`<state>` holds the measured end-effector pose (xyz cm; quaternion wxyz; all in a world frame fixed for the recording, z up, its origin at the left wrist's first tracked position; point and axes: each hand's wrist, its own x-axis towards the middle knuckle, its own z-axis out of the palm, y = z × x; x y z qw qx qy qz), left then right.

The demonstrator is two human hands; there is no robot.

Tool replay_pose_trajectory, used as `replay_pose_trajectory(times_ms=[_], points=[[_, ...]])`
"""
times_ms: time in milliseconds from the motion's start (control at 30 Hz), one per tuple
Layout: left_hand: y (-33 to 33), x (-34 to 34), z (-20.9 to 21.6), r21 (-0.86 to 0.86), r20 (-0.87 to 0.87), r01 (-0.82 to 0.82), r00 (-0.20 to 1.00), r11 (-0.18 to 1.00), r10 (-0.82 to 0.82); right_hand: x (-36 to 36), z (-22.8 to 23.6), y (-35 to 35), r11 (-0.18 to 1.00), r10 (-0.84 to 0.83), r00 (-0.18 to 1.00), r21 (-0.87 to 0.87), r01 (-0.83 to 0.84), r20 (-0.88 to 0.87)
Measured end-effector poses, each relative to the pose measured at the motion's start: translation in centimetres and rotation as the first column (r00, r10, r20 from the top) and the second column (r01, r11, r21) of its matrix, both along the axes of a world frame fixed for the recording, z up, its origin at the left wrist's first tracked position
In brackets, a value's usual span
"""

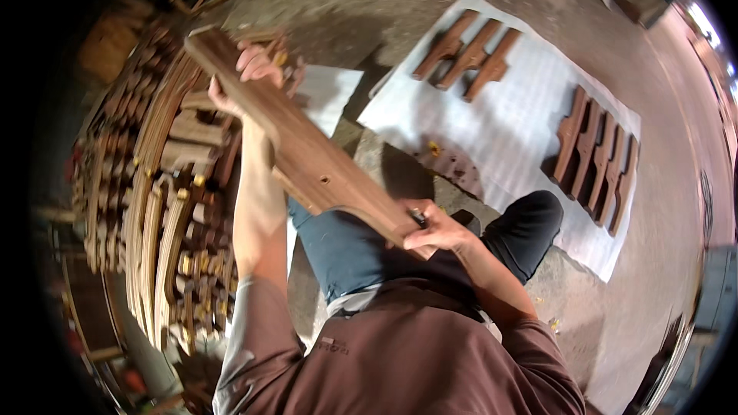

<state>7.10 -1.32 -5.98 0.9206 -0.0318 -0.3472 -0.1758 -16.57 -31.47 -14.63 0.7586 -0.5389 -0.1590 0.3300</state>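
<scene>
A long brown wooden part (307,146), with a curved cut-out in one edge and a small hole through its face, slants across my lap in the air. My left hand (260,68) is wrapped round its upper end, fingers on the far edge and thumb on the near one. At the lower end, my right hand (440,229) grips the wood. A small dark object (417,217) shows by the right fingers; its kind cannot be made out. Similar shaped wooden parts lie in two rows on a white sheet (530,138): three in one row (472,54), several in the other (592,155).
Tall stacks of wooden parts (150,238) rise close on my left. A brown, round-edged piece with yellow spots (453,167) lies at the sheet's near edge. My bent knee (530,223) is beside the sheet. A grey cabinet (715,288) stands far right.
</scene>
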Motion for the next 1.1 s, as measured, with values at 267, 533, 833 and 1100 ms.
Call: replay_pose_trajectory(times_ms=[267,533,833,1100], points=[[-6.2,0.0,0.7,0.704,-0.149,-0.162,0.918,0.691,0.367,-2.2,0.3,-1.3,0.919,-0.381,0.916,-0.058,0.39,0.124],[-2.9,-5.1,-11.5,0.994,-0.034,-0.023,0.856,0.105,0.516,-0.5,4.9,-12.0,0.587,-0.781,0.61,-0.177,0.79,0.136],[-7.9,-12.3,-14.6,0.999,0.035,-0.044,0.868,0.006,0.496,-3.6,-1.6,-25.9,-0.003,-0.989,0.015,-0.126,0.992,0.147],[-7.2,-13.7,-16.9,0.988,0.026,0.059,0.853,-0.145,0.522,-1.8,-10.3,-30.1,-0.498,-0.861,-0.508,-0.19,0.846,-0.005]])
